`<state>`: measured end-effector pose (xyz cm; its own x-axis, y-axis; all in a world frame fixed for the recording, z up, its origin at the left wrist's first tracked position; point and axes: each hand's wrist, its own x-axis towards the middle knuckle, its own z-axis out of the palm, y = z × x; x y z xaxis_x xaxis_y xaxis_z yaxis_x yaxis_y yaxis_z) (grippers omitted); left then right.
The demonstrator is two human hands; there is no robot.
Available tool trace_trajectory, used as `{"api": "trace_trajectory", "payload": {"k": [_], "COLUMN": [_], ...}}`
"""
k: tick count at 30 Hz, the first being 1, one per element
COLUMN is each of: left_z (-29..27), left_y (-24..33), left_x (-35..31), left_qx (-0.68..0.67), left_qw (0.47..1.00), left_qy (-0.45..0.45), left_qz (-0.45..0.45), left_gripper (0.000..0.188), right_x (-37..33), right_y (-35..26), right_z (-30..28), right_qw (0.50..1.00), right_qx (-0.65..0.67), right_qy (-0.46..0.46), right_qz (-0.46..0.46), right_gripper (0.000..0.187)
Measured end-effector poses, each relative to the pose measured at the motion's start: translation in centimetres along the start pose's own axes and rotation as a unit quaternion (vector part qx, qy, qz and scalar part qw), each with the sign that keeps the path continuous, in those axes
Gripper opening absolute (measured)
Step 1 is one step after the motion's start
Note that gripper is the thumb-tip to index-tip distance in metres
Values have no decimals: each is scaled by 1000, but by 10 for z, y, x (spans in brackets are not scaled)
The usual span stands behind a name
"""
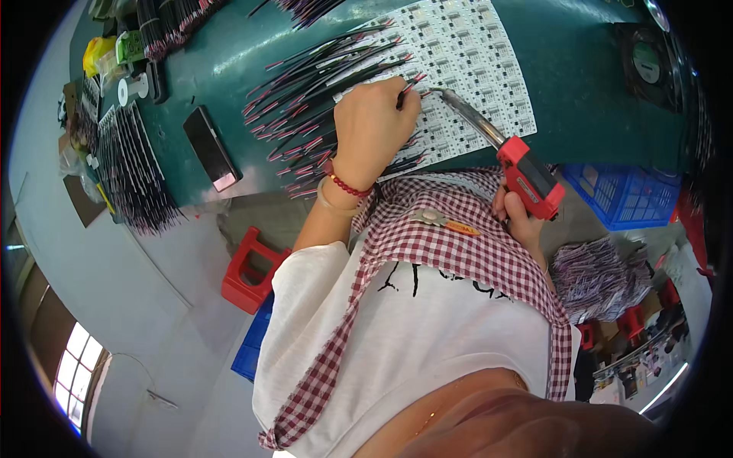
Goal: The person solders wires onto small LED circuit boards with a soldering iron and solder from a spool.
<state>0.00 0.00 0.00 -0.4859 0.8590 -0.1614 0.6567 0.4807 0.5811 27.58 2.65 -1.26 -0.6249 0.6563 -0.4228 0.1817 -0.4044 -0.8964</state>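
A panel of white circuit boards (489, 69) lies on the green table, with small dark parts in rows across it. Many thin black-and-red wires (294, 103) stretch leftward from the panel's left side. Over these wires, my left hand (374, 122) is closed, pinching a black-and-red wire (416, 79) whose end pokes out past the fingers. My right hand (519, 217) grips a red-and-black soldering gun (527, 172) below the table edge. Its metal tip reaches up to the boards, close beside my left fingertips; whether it touches a wire cannot be seen.
A dark phone (211, 149) lies left of the wires. Further left are a white spool (133, 89) and a wired board bundle (134, 168). At the right stand a black fan (645, 61) and a blue crate (626, 198). A red stool (252, 271) sits below the table.
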Motion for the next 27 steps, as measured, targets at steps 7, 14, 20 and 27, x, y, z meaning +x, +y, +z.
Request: {"api": "trace_trajectory", "payload": {"k": [7,14,20,27], "left_z": [0,0,2,-1], "left_y": [-1,2,0,1], "left_x": [0,0,0,0], "left_qx": [13,15,10,19], "left_qw": [1000,1000,999,1000], "left_qy": [16,23,34,20], "left_qz": [-4,-10,-2,-9], "left_gripper": [20,21,22,20], "right_x": [3,0,1,3], "right_y": [-7,3,-9,-18], "right_z": [8,-2,8,7], "right_qw": [998,1000,998,998], "right_qx": [49,-6,37,44], "right_qy": [20,4,50,35], "right_qz": [-34,5,-15,-20], "right_gripper": [26,25,40,40]}}
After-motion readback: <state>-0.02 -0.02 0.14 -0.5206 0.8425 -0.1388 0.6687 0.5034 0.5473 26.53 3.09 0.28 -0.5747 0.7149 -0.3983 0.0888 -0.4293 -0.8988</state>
